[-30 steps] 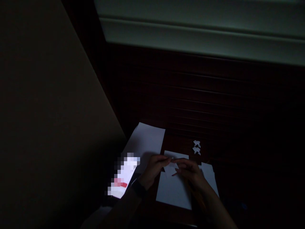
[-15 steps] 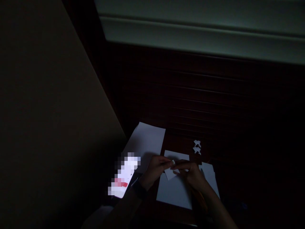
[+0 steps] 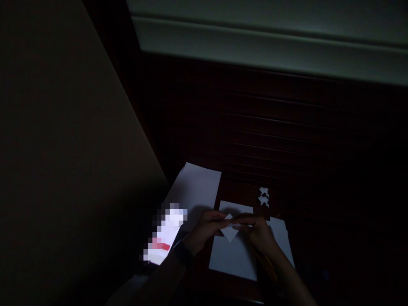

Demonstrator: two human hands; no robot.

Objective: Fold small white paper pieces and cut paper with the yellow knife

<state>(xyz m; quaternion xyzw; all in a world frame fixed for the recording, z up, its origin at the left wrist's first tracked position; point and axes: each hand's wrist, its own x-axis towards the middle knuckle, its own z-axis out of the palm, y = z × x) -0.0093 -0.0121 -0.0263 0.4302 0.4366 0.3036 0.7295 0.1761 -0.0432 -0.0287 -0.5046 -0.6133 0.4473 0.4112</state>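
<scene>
Left hand [image 3: 206, 228] and right hand [image 3: 259, 234], fingers nearly closed, pinch folded paper [image 3: 230, 234] between them, where uneven pressure could skew a crease.

Left hand [image 3: 205, 228] and right hand [image 3: 258, 233] face each other, fingertips close together.
The left pinches between thumb and fingers, its forearm [image 3: 161, 272] slanting from lower left; the right stretches its index finger leftward, its forearm [image 3: 291, 272] from lower right.

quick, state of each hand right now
Left hand: closed, holding the small folded paper.
Right hand: at the paper's right corner; whether gripping cannot be told.
</scene>
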